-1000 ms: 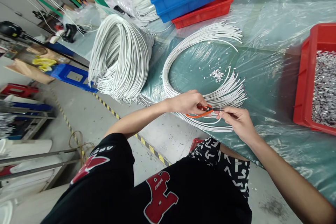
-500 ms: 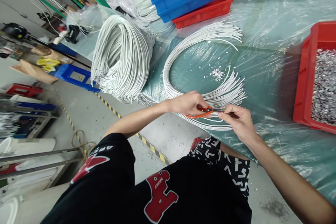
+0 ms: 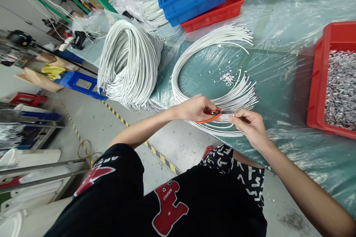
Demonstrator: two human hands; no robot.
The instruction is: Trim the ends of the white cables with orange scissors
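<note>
Orange-handled pliers lay in the grip of the left hand, its fingers curled around them, above the near side of a curved bundle of white wires on the plastic-covered surface, as I followed from a distance. The tool pointed toward the right hand, whose fingers pinched a small pale piece I could not identify. Compared with half a second earlier, the pliers sat slightly farther from the right fingers, and the piece showed more plainly.
</note>
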